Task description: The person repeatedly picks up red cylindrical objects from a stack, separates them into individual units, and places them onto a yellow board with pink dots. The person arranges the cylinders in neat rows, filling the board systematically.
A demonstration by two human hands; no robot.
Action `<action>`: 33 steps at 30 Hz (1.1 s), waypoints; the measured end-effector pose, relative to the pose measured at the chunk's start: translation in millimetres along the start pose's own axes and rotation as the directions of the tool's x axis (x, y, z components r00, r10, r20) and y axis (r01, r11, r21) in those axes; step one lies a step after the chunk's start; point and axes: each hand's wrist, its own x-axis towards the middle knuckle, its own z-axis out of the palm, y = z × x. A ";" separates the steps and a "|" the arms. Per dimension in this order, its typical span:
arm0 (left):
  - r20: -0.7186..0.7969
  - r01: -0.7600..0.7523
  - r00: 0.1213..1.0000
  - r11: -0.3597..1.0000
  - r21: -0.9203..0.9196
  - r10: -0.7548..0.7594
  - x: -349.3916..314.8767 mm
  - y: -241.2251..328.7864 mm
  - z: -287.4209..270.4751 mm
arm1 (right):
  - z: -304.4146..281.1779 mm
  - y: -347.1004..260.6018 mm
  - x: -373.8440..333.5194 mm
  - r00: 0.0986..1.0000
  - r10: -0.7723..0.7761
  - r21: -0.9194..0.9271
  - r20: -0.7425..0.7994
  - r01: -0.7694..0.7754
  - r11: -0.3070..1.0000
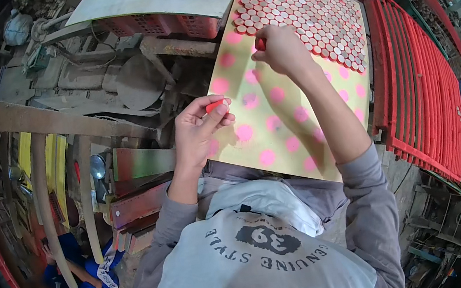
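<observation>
A yellow board (247, 115) with pink round spots lies in front of me. Many small red-sided round pieces with pale, wood-like tops (306, 12) stand packed in rows over its far part. My left hand (196, 128), above the board's left edge, pinches a small red cylinder (216, 106) with a pale end between thumb and fingers. Farther forward, my right hand (285, 51) is closed on another small red cylinder (260, 44), close to the near edge of the packed rows. Part of that piece is hidden by the fingers.
A stack of red slatted frames (416, 82) stands right of the board. A white sheet (163, 0) covers a red crate (155, 25) at the far left. Wooden rails (56, 121) run along the left, where a person in blue (84, 276) sits low beyond them.
</observation>
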 end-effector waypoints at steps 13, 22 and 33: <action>0.009 0.122 0.992 0.932 -0.340 -0.126 -13.1 -5.2 -10.4 | -3.7 27.5 10.9 0.994 0.101 -0.273 -0.043 -0.109 0.956; 0.075 0.120 0.992 0.965 -0.232 -0.105 -11.5 -6.7 -2.1 | -27.2 41.0 -16.8 0.979 0.198 -0.043 -0.050 -0.200 0.979; 0.099 0.092 0.992 0.980 -0.177 -0.076 -13.2 -16.4 5.1 | 1.2 48.5 -13.0 0.971 0.181 0.092 -0.158 -0.168 0.982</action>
